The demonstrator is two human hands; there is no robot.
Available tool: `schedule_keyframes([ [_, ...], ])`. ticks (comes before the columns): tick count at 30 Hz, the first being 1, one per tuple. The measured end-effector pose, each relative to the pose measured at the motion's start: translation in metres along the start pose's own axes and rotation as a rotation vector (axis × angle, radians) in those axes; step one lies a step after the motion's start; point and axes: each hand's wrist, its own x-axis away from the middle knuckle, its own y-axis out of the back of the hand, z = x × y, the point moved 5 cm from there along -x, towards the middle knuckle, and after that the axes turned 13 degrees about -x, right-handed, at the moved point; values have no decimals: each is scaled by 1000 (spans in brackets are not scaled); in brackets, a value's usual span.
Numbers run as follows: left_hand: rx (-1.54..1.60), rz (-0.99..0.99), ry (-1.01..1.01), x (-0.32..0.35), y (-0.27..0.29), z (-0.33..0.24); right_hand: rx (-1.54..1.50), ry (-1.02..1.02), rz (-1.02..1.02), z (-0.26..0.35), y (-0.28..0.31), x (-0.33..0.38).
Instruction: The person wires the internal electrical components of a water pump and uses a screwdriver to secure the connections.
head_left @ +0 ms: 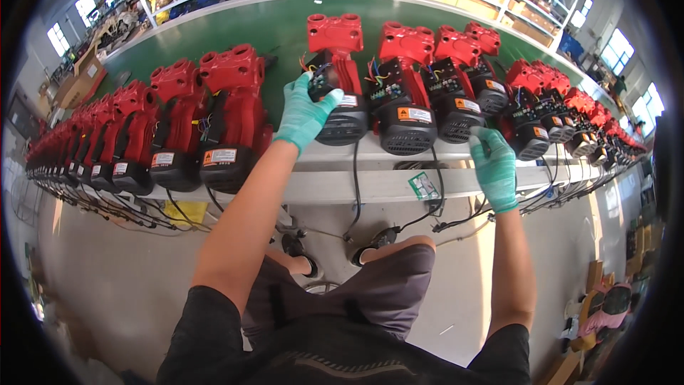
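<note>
Pump unit (335,75), red casting over black ribbed motor, loose coloured wires; left grip (305,110) grasping it, right grip (493,164) clenched at surface (399,153) edge.

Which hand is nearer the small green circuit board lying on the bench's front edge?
The right hand: it rests on the bench edge just right of the green circuit board. The left hand is farther, up and left, gripping a red pump unit.

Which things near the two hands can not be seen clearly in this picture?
- Head view: left hand covers the wiring on the pump unit it grips.
- Head view: right hand hides anything under its fingers at the bench edge.
- The small green card is too small to make out.
</note>
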Motion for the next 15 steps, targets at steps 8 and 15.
schedule_keyframes([
  [8,-42,109,74,6,17,-17,-418,-143,313,110,-128,-2],
  [15,-17,170,58,-3,16,-12,-130,-115,347,132,-184,-12],
])
